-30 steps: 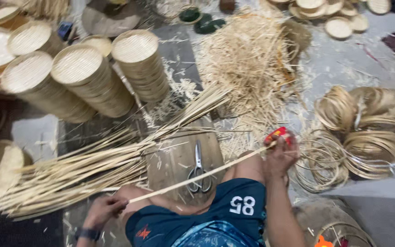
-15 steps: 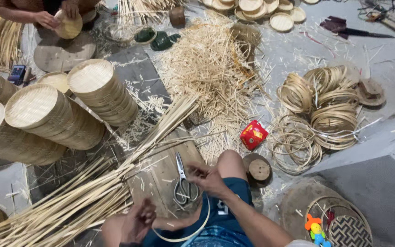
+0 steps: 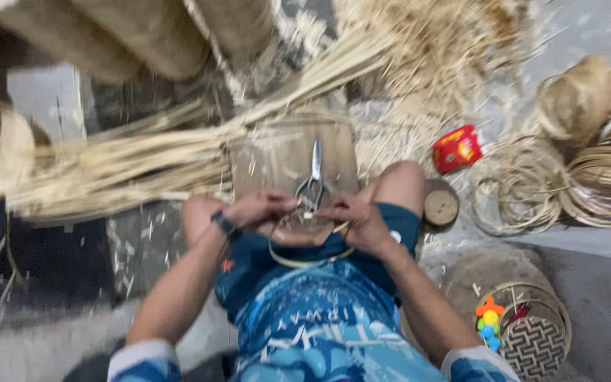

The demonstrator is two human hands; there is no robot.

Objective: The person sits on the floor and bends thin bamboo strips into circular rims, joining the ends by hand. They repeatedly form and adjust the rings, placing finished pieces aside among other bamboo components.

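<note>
We hold a thin bamboo strip [image 3: 310, 259] bent into a loop over our lap; our left hand [image 3: 263, 210] and right hand [image 3: 357, 219] pinch its ends together, fingers closed on it; scissors [image 3: 312, 177] lie just beyond on a wooden board [image 3: 266, 152]; a red box [image 3: 457, 148] sits nearby.
</note>
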